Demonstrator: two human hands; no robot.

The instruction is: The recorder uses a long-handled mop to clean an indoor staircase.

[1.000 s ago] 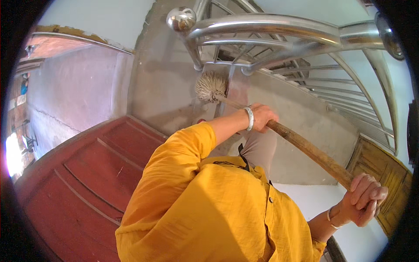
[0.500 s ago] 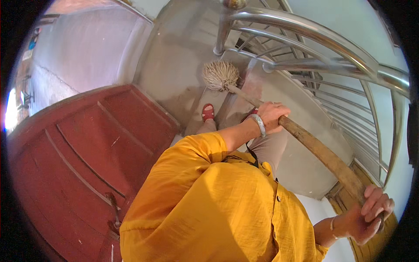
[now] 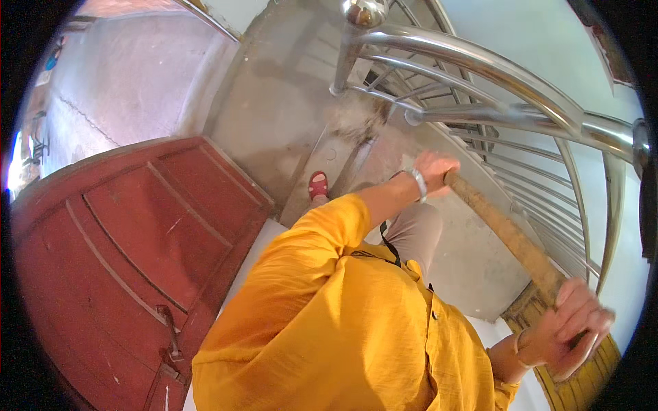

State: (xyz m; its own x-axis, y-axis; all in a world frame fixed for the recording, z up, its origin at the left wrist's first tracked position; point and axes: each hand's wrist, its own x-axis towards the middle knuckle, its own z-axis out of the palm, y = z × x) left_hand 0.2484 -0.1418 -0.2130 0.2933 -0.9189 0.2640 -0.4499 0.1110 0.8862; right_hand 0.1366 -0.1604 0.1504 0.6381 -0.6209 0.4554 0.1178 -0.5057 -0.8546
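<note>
My left hand (image 3: pixel 436 172), with a pale bangle at the wrist, is closed round the wooden handle of a mop (image 3: pixel 504 229). At the handle's upper end, low on the right, my right hand (image 3: pixel 572 329) is wrapped round it too. The handle slants from there up and left to my left hand. Beyond that hand the mop's strands cannot be made out; only a blurred pale and dark patch (image 3: pixel 356 118) shows on the step by the railing post.
A shiny metal stair railing (image 3: pixel 480 51) curves along the right, its post (image 3: pixel 349 58) rising at the top middle. A red panelled door (image 3: pixel 137 240) stands on the left. My foot in a red sandal (image 3: pixel 318 185) is on the concrete step edge. A yellow wooden surface (image 3: pixel 589 380) lies lower right.
Both hands have shifted with the mop handle, the left one slightly up, the right one slightly left. The mop's strands, plain before, are no longer distinct. The view has shifted a little.
</note>
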